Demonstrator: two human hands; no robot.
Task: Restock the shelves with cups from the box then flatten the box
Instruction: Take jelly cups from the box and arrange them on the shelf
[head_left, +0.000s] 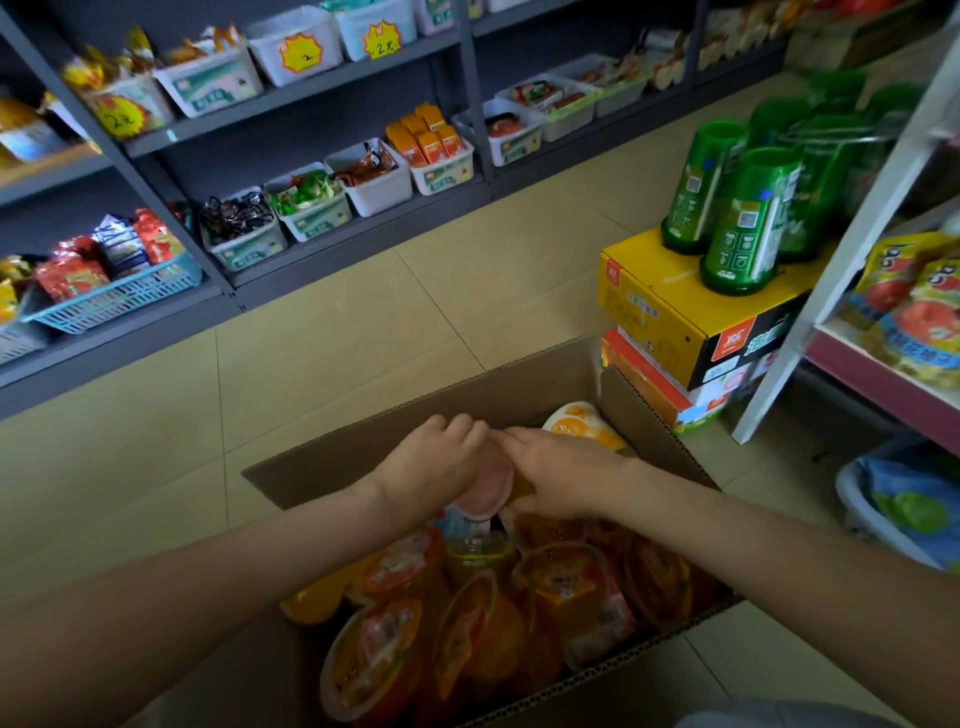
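Note:
An open cardboard box (540, 384) stands on the floor in front of me, filled with several orange fruit cups (566, 597) lying at different angles. Over the far part of the box, my left hand (431, 467) grips a pink-lidded cup (485, 493) from the left. My right hand (561, 475) curls round an orange cup (519, 493) right beside it. The two hands touch at the fingertips. One orange-lidded cup (582, 426) leans against the far right wall of the box.
A grey shelf unit (311, 104) with white bins of snacks runs along the left and back. Stacked yellow and orange cartons (685, 322) topped with green bottles (748, 218) stand at the right. A white shelf (862, 234) with snack bags is at far right.

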